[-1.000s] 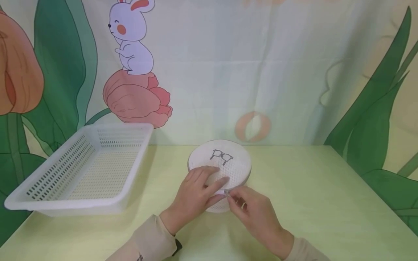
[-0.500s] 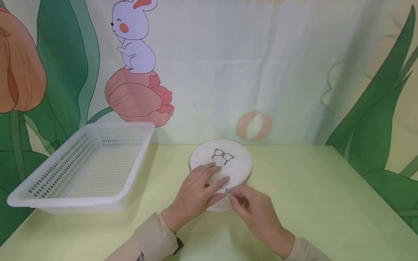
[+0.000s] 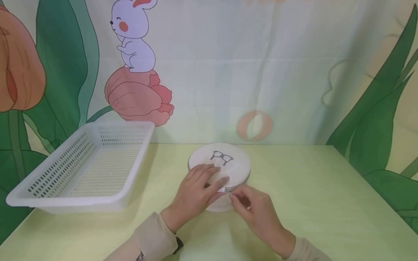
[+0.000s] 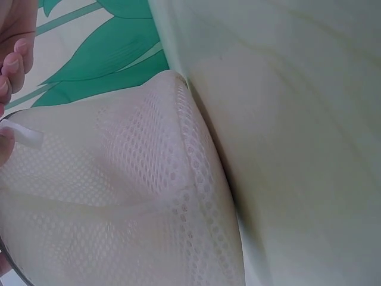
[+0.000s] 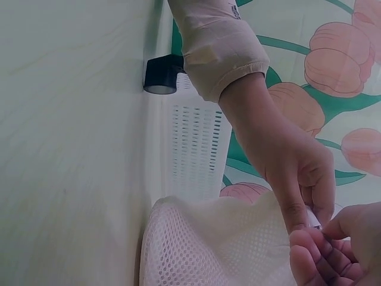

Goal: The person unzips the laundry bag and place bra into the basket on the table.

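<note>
A white mesh laundry bag [image 3: 236, 168], round and drum-shaped with a glasses print on its top, stands upright on the table. My left hand [image 3: 193, 192] lies over its near left side, thumb and index finger pinching the rim beside a small white tab [image 3: 222, 189]. Close by, my right hand [image 3: 258, 208] pinches a tiny piece at the rim, which looks like a zipper pull; the fingertips mostly cover it. In the left wrist view the mesh wall [image 4: 137, 161] bulges, with the white strip [image 4: 25, 134] at the left. Both hands meet above the bag in the right wrist view.
A white plastic basket [image 3: 75, 203] with slotted walls stands on the left of the pale green table [image 3: 320, 203]. Behind the table hangs a cloth [image 3: 294, 72] printed with a rabbit and tulips. A black wrist device [image 5: 162, 74] sits by the left sleeve.
The bag's round top has dipped slightly toward me over the last half second. Both hands keep nearly the same place and grip at the rim.
</note>
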`<action>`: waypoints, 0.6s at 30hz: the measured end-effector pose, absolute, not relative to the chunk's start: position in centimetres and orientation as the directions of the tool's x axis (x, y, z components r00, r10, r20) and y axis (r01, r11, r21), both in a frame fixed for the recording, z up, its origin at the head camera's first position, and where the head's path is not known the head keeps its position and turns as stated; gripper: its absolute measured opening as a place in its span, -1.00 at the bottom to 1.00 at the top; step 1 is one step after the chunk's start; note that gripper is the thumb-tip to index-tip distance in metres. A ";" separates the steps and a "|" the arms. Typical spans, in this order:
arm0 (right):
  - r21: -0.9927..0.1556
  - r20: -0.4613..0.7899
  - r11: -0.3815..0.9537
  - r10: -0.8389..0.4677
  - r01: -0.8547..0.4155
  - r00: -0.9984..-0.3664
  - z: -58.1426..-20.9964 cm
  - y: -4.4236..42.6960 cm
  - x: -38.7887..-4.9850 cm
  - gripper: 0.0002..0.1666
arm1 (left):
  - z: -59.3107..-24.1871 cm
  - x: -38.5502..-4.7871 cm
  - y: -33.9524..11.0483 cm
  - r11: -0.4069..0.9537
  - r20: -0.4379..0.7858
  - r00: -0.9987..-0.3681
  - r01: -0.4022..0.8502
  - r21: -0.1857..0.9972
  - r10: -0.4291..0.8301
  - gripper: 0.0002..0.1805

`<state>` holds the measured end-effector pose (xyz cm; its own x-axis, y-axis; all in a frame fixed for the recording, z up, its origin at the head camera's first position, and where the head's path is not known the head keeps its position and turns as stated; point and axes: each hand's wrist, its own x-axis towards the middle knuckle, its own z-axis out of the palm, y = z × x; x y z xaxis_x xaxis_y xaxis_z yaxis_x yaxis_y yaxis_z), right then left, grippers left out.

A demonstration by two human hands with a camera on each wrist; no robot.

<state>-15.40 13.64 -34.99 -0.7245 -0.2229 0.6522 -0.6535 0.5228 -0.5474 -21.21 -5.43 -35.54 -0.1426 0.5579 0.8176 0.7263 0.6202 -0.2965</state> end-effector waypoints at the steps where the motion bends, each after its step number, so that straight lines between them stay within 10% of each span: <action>1: -0.553 0.651 0.516 -0.223 -0.654 -0.726 -35.0 13.6 -15.4 -0.86 | -35.5 -21.2 -5.4 0.621 0.820 -0.138 0.725 -0.299 0.556 -0.59; 18: -0.588 0.636 0.492 -0.209 -0.642 -0.743 -34.7 13.9 -15.4 -0.92 | -35.5 -21.2 -5.7 0.613 0.826 -0.171 0.752 -0.242 0.536 -0.61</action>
<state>-15.38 13.93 -34.69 -0.7430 -0.2094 0.6357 -0.6419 0.4918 -0.5883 -21.18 -5.67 -35.54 -0.1713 0.5364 0.8264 0.7519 0.6132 -0.2421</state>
